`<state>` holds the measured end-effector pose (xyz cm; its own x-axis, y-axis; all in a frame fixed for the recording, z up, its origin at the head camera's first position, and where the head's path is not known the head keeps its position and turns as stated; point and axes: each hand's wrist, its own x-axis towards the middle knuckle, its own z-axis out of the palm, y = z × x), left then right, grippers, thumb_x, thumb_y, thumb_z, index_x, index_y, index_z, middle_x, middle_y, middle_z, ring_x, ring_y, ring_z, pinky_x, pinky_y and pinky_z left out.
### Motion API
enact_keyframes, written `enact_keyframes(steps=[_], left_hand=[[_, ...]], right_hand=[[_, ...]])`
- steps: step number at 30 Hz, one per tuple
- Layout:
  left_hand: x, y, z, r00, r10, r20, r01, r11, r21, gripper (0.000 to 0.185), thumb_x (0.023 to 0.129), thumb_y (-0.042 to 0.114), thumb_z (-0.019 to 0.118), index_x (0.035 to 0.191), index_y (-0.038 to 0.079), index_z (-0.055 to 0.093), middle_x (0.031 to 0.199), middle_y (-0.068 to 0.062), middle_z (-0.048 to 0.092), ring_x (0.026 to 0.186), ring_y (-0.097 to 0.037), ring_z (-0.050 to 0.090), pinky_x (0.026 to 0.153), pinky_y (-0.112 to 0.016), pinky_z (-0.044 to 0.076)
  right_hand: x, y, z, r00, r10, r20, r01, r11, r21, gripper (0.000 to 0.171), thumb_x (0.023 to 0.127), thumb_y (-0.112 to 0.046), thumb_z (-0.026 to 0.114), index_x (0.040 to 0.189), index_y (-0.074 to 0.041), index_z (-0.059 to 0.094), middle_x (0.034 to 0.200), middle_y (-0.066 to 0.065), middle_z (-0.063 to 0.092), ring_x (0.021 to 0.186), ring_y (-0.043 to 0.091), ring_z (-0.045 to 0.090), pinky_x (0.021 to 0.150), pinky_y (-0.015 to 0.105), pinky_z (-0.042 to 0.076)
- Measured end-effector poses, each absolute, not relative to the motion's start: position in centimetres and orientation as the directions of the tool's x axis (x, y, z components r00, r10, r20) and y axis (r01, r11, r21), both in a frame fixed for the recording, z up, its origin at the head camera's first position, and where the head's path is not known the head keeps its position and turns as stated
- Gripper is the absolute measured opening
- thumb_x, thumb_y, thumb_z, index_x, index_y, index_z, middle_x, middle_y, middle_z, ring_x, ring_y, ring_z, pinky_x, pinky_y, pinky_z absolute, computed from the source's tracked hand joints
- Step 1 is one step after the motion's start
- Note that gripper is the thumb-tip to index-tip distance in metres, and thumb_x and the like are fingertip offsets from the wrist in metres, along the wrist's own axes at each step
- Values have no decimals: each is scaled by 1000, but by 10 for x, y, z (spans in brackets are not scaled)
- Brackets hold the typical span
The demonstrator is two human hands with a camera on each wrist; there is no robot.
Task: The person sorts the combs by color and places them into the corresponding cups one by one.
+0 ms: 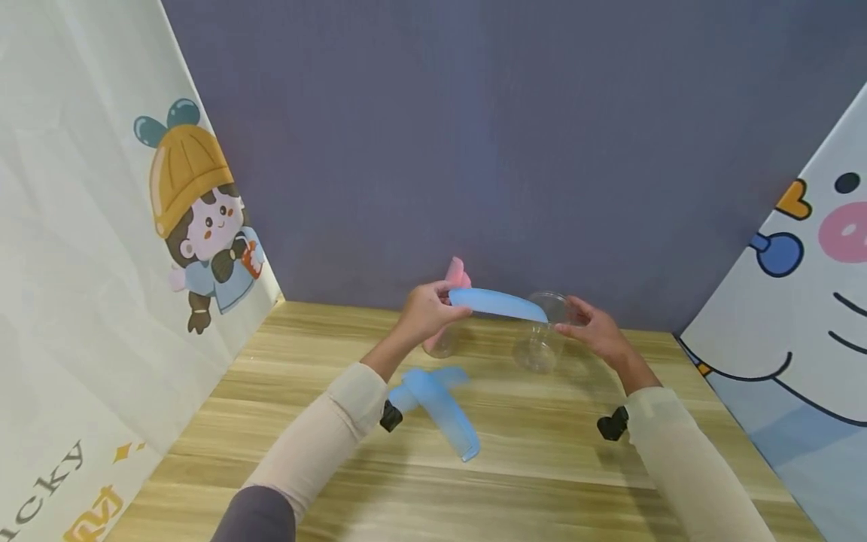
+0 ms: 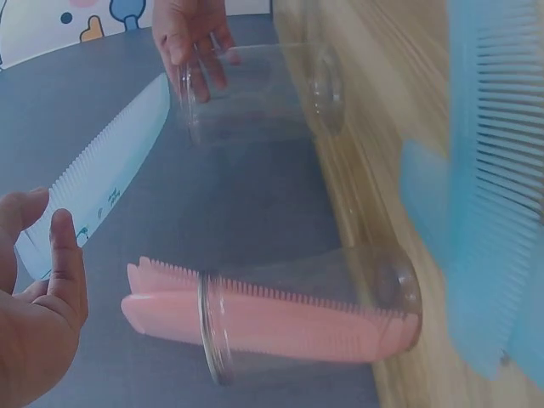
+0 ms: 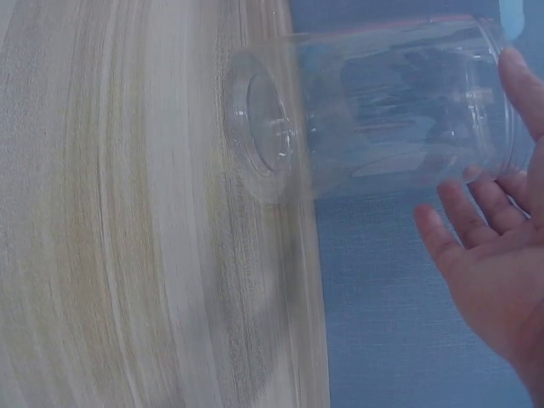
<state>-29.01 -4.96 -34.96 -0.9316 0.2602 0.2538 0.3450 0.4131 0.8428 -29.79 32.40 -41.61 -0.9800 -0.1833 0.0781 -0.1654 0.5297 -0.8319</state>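
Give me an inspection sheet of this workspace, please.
Surface: wooden table.
Job's things: blue comb held in air; empty cup upright; pink combs in second cup.
Clutter: two blue combs lying crossed on the table.
Grips: left hand pinches blue comb's end; right hand at empty cup's rim, fingers relaxed.
Cables: nothing seen.
Surroundings: grey backdrop, cartoon panels at both sides.

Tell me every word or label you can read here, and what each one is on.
"cky": grey letters on the left printed panel, cut off by the picture's edge, so only the end of a word shows.
Orange marks below them on that panel: cut off, unreadable.
Small dark print on the blue comb in the left hand: too small to read.
Nothing else carries text.
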Motion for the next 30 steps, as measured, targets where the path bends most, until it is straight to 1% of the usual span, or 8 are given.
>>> enact_keyframes(steps=[5, 11, 15, 17, 19, 22, 25, 30], left_hand=[[-296, -35, -346, -931, 271, 243, 338, 401, 851, 55, 84, 29, 83, 134, 12, 67, 75, 3, 59, 63, -9, 47, 58, -24, 41], [-301, -15, -346, -929, 276, 248, 352, 444, 824, 57, 86, 32, 83, 137, 15, 65, 83, 5, 66, 70, -8, 55, 65, -23, 48], [-303, -3, -349, -923, 293, 248, 355, 405, 843, 61, 88, 28, 81, 142, 8, 59, 98, -3, 73, 86, -14, 66, 74, -25, 56], [-304, 1, -349, -922, 303, 241, 351, 388, 852, 65, 89, 26, 80, 146, 6, 55, 113, -9, 73, 98, -18, 70, 81, -27, 60], [-304, 5, -350, -921, 316, 229, 340, 361, 868, 69, 90, 24, 79, 149, 3, 50, 129, -15, 69, 110, -22, 70, 89, -30, 61], [-305, 8, -352, -921, 332, 203, 322, 354, 878, 73, 92, 24, 78, 153, 4, 43, 144, -15, 61, 120, -23, 69, 96, -31, 59], [-307, 8, -354, -914, 350, 206, 332, 352, 875, 73, 94, 25, 75, 154, 4, 41, 147, -13, 59, 121, -23, 68, 98, -32, 58], [-305, 2, -357, -905, 372, 206, 350, 374, 859, 67, 95, 28, 73, 152, 6, 46, 147, -10, 59, 121, -23, 68, 98, -35, 58]], right_hand=[[-299, 325, -416, -979, -188, 77, -169, 539, -825, 95, 96, -42, 70, 165, -12, 11, 169, 20, 20, 152, 46, 25, 116, 67, 35], [-298, 327, -416, -980, -191, 64, -157, 525, -836, 95, 96, -42, 70, 165, -16, 11, 170, 18, 19, 153, 46, 24, 115, 67, 35], [-298, 328, -417, -980, -188, 65, -156, 524, -837, 95, 95, -43, 71, 165, -16, 13, 169, 18, 20, 152, 46, 25, 115, 66, 37], [-298, 327, -418, -980, -186, 69, -158, 522, -838, 95, 95, -42, 71, 165, -14, 14, 169, 18, 21, 152, 46, 27, 115, 65, 37], [-299, 327, -418, -979, -188, 78, -167, 520, -838, 94, 96, -40, 71, 165, -12, 14, 168, 20, 22, 151, 46, 28, 115, 65, 38], [-300, 327, -419, -978, -188, 92, -179, 524, -833, 93, 96, -38, 71, 164, -8, 14, 168, 21, 22, 151, 46, 28, 116, 64, 37], [-300, 327, -419, -977, -186, 102, -186, 525, -831, 93, 96, -36, 72, 164, -7, 15, 168, 21, 22, 151, 47, 29, 116, 64, 36], [-301, 328, -419, -976, -187, 111, -196, 538, -820, 92, 96, -37, 72, 163, -6, 17, 167, 22, 24, 150, 47, 31, 115, 64, 38]])
